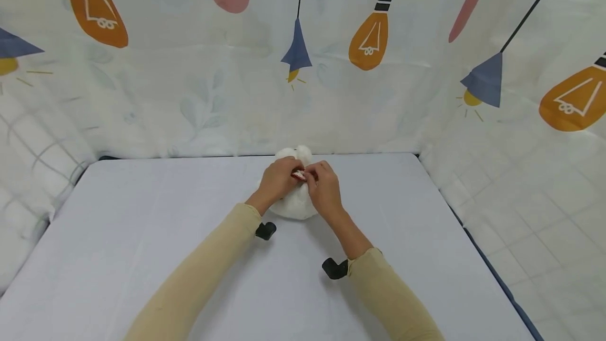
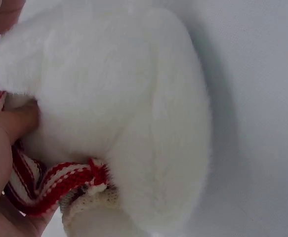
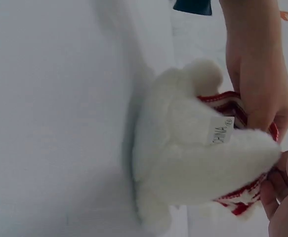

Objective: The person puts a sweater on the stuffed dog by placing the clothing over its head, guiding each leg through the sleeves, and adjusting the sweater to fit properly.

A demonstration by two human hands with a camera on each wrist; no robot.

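A white plush toy [image 1: 294, 207] sits toward the far side of the table, with a red-and-white striped knitted scarf [image 1: 299, 176] around it. My left hand [image 1: 279, 179] grips the scarf at the toy's upper part; in the left wrist view its thumb [image 2: 20, 121] presses against the fur beside the striped knit [image 2: 60, 185]. From the other side my right hand [image 1: 324, 189] pinches the scarf close to the left fingers. A white tag marked CHINA [image 3: 222, 131] hangs on the toy's fur. The right fingertips are partly hidden behind the plush in the right wrist view.
A white cloth covers the table [image 1: 142, 257], whose far edge meets a patterned curtain [image 1: 227, 93] with printed lamps and bulbs. Dark wrist-camera mounts [image 1: 266, 231] stick out beneath both beige sleeves [image 1: 203, 272]. A beige knitted piece [image 2: 92, 205] shows under the scarf.
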